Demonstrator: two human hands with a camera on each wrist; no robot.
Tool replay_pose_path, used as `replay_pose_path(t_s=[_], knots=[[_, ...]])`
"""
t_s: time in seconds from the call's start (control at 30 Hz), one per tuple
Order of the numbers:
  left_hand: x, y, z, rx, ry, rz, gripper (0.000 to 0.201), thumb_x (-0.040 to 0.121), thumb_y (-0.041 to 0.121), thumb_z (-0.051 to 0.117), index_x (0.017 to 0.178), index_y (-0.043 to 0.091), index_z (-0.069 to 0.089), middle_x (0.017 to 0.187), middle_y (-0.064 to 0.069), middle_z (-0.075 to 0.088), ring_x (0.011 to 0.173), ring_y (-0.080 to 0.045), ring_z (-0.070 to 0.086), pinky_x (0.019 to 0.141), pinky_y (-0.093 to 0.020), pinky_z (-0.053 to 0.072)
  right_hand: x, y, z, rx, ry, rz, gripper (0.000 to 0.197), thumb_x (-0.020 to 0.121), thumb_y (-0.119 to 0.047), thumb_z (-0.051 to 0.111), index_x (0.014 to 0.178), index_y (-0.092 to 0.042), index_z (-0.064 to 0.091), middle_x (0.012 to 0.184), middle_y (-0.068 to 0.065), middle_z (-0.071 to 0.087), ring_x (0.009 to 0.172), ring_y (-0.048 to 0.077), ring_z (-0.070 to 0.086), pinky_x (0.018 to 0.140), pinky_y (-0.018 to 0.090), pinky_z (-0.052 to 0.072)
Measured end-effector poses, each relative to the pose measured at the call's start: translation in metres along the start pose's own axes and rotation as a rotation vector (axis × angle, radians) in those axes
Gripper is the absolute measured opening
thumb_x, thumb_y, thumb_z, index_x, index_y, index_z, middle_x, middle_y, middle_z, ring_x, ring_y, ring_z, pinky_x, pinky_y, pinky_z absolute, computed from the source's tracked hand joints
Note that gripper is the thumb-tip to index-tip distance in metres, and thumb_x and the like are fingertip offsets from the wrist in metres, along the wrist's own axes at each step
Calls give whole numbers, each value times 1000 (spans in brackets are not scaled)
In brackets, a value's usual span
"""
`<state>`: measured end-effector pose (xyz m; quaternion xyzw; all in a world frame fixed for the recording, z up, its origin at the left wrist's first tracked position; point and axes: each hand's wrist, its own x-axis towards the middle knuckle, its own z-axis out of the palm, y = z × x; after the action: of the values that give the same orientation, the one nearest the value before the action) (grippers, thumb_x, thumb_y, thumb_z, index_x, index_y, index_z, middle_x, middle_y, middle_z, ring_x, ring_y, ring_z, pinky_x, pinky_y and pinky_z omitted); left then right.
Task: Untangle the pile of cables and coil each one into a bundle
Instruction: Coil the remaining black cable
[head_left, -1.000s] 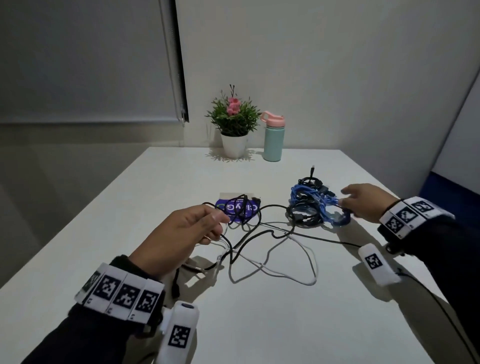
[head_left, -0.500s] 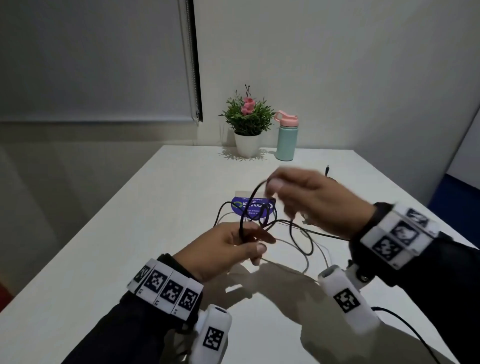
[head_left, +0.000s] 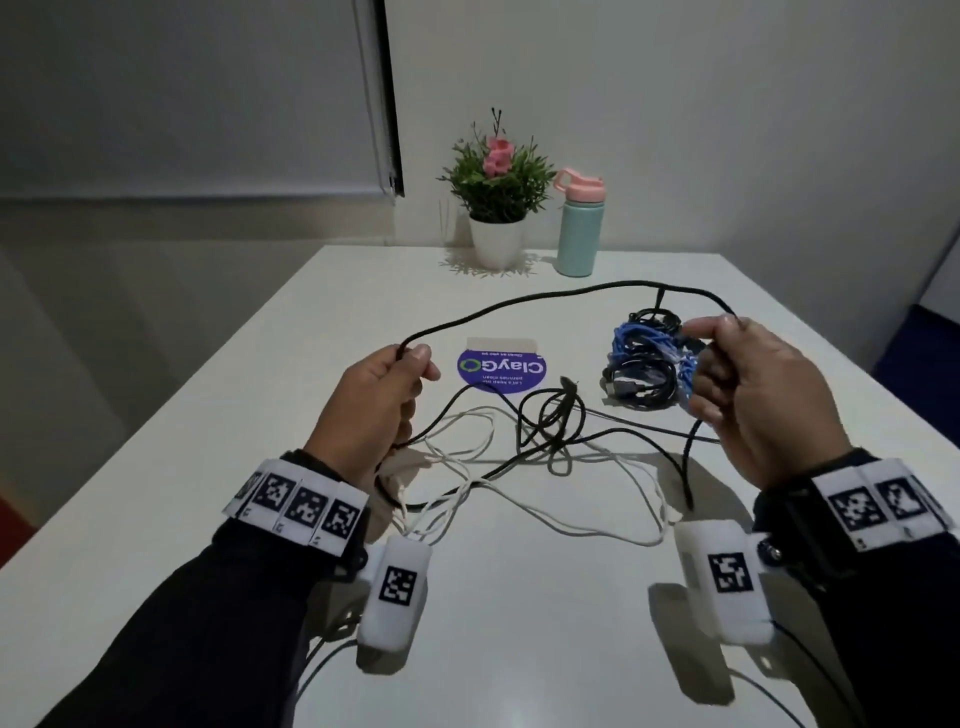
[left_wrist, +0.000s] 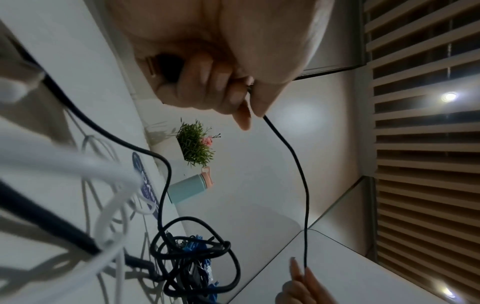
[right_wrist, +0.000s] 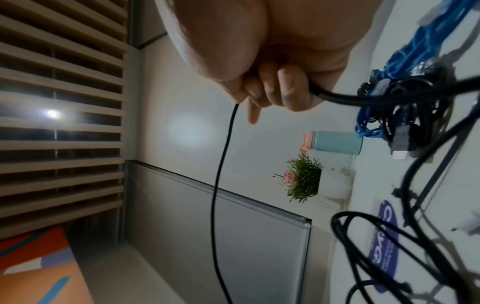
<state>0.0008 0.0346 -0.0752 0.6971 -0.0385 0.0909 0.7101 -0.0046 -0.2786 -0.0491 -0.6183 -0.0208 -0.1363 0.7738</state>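
A black cable (head_left: 545, 296) arcs above the white table (head_left: 519, 623), stretched between both hands. My left hand (head_left: 379, 395) grips one end of the span, its fingers curled round the cable (left_wrist: 296, 164). My right hand (head_left: 737, 384) pinches the other end, and the cable (right_wrist: 221, 164) runs from its curled fingers. Below, the rest of the black cable lies knotted (head_left: 558, 415) with a white cable (head_left: 571, 509) on the table. A coiled bundle of blue and black cables (head_left: 644, 364) sits just behind the right hand.
A round purple sticker (head_left: 501, 371) lies flat at mid table. A potted plant (head_left: 496, 208) and a teal bottle with a pink lid (head_left: 581, 228) stand at the far edge by the wall. White tagged devices hang under both wrists.
The hands, close together over the tangle half a second ago, have drawn apart. A length of black cable has been pulled out of the pile and now spans between them.
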Motion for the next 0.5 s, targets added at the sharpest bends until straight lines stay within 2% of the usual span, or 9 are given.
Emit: replay_pose_path(t_s=[0.07, 0.13, 0.17, 0.23, 0.3, 0.33, 0.4, 0.47, 0.5], knots=[[0, -2, 1, -2, -41, -20, 22, 91, 36, 57, 77, 24, 70, 61, 9, 34, 46, -8, 25, 41, -19, 23, 2, 4, 0, -85, -5, 58, 17, 98, -24, 53, 105, -12, 62, 67, -3, 44, 53, 13, 39, 44, 24, 35], [0, -3, 2, -18, -65, -31, 26, 97, 28, 52, 83, 21, 73, 63, 7, 37, 46, -9, 26, 41, -19, 23, 2, 6, 1, -126, -27, 112, 11, 96, -21, 57, 107, -18, 59, 83, -2, 58, 66, 14, 60, 59, 32, 55], [0, -3, 1, -39, -70, -44, 29, 100, 25, 49, 86, 19, 73, 64, 7, 38, 46, -9, 27, 40, -19, 23, 0, 7, 2, -222, -41, 125, 9, 96, -23, 59, 105, -24, 57, 94, -4, 62, 79, 14, 66, 71, 35, 57], [0, -3, -1, -73, -75, -77, 33, 102, 21, 44, 91, 14, 75, 64, 6, 42, 47, -8, 30, 39, -18, 24, -4, 6, 1, -638, -12, 82, 18, 93, -34, 62, 107, -30, 52, 116, -5, 57, 101, 14, 63, 87, 36, 50], [0, -2, -2, -65, -67, -97, 35, 103, 18, 41, 95, 12, 75, 65, 6, 44, 47, -8, 30, 39, -18, 23, -7, 0, 4, -897, 82, -74, 44, 92, -38, 61, 131, -24, 46, 134, 2, 46, 113, 14, 54, 95, 33, 43], [0, -3, -2, -58, -59, -99, 35, 103, 18, 40, 96, 11, 74, 65, 6, 44, 47, -8, 30, 40, -18, 22, -8, -5, 8, -907, 109, -197, 46, 93, -36, 61, 134, -21, 48, 133, 3, 48, 110, 12, 54, 93, 29, 42], [1, -3, -3, -54, -44, -103, 35, 102, 17, 40, 98, 10, 74, 65, 6, 44, 48, -8, 29, 40, -19, 22, -9, -16, 24, -968, 50, -378, 23, 92, -39, 59, 108, -24, 65, 102, -5, 65, 92, 12, 60, 76, 24, 44], [1, -5, -3, -68, -47, -113, 34, 102, 18, 41, 99, 9, 74, 64, 6, 45, 47, -9, 29, 41, -18, 21, -6, -21, 44, -1234, -220, -286, 33, 91, -52, 56, 85, -22, 68, 79, -11, 66, 81, 16, 61, 64, 24, 42], [1, -6, -3, -80, -57, -121, 34, 101, 18, 41, 99, 9, 74, 64, 6, 45, 47, -9, 30, 41, -18, 22, -3, -19, 55, -1379, -358, -171, 43, 89, -59, 55, 89, -19, 69, 85, -8, 68, 87, 20, 62, 68, 27, 46]])
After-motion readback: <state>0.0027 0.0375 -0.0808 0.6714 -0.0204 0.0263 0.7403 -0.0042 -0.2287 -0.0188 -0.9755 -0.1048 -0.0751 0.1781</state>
